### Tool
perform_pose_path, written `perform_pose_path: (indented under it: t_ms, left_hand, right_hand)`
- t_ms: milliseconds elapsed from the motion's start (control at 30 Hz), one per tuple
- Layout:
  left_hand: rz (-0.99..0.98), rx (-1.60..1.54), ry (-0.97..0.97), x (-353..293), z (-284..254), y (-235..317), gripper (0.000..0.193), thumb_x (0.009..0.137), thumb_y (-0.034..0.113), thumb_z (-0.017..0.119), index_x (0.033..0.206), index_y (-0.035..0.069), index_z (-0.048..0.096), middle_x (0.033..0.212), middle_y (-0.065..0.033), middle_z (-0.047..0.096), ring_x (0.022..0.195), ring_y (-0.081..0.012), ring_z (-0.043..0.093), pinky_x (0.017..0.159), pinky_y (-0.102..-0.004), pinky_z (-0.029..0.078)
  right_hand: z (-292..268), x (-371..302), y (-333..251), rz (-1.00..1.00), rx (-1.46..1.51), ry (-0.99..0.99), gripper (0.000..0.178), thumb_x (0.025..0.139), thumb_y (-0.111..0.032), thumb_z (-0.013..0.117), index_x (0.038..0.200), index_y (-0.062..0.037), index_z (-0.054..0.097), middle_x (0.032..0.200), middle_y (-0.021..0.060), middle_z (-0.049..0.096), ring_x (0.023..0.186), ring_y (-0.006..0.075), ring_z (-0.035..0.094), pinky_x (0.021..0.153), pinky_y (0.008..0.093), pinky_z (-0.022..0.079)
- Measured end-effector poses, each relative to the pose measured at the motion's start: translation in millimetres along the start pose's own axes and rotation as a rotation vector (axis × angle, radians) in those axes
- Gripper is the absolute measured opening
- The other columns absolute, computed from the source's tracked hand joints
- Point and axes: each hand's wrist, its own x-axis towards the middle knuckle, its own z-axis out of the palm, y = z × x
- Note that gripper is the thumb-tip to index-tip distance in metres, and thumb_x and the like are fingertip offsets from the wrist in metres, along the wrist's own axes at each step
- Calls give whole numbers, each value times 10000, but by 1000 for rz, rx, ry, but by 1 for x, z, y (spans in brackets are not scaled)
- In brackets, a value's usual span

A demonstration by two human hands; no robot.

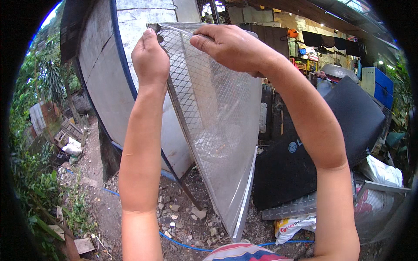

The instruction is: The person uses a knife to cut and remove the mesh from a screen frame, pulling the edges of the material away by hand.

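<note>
Holding up a big framed mesh panel [217,117] outdoors, both arms raised. The left hand [150,58] is closing around the panel's upper left edge, and the right hand [230,45] is pinching the top edge just beside it. The panel is hanging tilted, its lower corner coming down near the gravel ground [183,217]. A grey curved wall [109,78] is sitting close on the left, a black slab [339,130] crowding the right, so not much room either side.
</note>
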Motion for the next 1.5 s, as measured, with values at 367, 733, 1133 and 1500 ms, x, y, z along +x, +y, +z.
perform_pose_path:
  t_ms: [367, 733, 1133, 1500]
  left_hand:
    - [49, 36, -40, 4, -3, -9, 339, 1032, 313, 411, 960, 39, 598, 755, 21, 560, 629, -75, 495, 544, -233, 400]
    - [115, 56, -39, 3, -4, -5, 407, 1038, 293, 377, 804, 17, 562, 679, 13, 456, 658, -101, 399, 629, -293, 370]
    - [142, -30, -27, -11, 10, 12, 399, 1041, 274, 380, 796, 20, 565, 653, 21, 454, 622, -96, 399, 593, -281, 372]
    - [90, -66, -18, -20, 25, 19, 398, 1042, 279, 381, 836, 12, 592, 706, 10, 507, 649, -95, 425, 618, -278, 399]
  right_hand:
    - [-14, 0, -3, 48, -27, -100, 489, 991, -418, 467, 1179, -3, 645, 1121, 227, 660, 1037, 359, 645, 946, 426, 497]
    - [-89, 52, -21, 351, 18, -551, 382, 974, -316, 510, 1181, -21, 637, 921, 92, 693, 805, 232, 637, 757, 355, 499]
    - [-8, -13, -17, 69, 2, 59, 478, 963, -440, 503, 1039, 15, 629, 880, 259, 671, 891, 406, 663, 792, 491, 515]
    - [50, -33, -41, 278, 177, 353, 385, 962, -362, 514, 1070, 6, 541, 997, 217, 646, 906, 424, 636, 768, 508, 500]
